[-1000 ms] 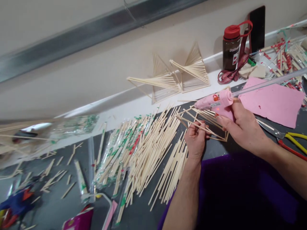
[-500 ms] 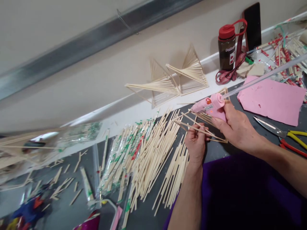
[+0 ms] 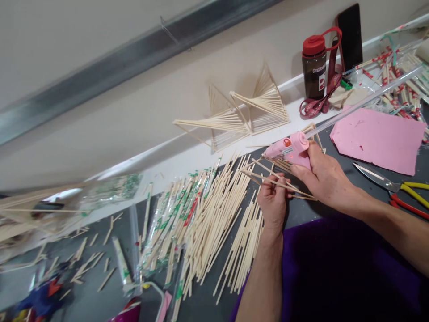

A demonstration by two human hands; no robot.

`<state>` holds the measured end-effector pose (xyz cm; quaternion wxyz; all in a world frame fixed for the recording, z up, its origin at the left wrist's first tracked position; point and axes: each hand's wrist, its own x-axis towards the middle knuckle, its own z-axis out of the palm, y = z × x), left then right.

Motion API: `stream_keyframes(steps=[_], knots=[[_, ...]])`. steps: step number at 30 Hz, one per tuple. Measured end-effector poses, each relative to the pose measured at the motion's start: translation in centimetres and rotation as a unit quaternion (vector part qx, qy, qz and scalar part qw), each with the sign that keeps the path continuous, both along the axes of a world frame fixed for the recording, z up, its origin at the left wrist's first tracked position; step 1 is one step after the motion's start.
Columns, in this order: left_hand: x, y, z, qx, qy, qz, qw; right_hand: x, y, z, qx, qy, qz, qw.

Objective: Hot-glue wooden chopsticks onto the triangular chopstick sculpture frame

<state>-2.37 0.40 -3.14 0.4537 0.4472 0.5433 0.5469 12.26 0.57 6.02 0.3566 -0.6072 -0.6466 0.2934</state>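
Stick frame (image 3: 263, 167) juts past the left hand (image 3: 273, 201) pinching it, beside the glue gun (image 3: 292, 150) the right hand (image 3: 330, 179) grips.

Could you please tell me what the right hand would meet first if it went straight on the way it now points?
Led by the nozzle of its glue gun, the right hand would probably meet the stick frame first; depth is unclear, so the tip may be touching it.
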Motion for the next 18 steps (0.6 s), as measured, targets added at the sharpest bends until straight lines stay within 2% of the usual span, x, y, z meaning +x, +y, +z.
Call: stream_keyframes(steps=[18], knots=[[-0.06,-0.01,0.00,-0.003,-0.001,-0.002,1.000,0.15,-0.14,-0.13,-0.006,0.009,0.015,1.000]])
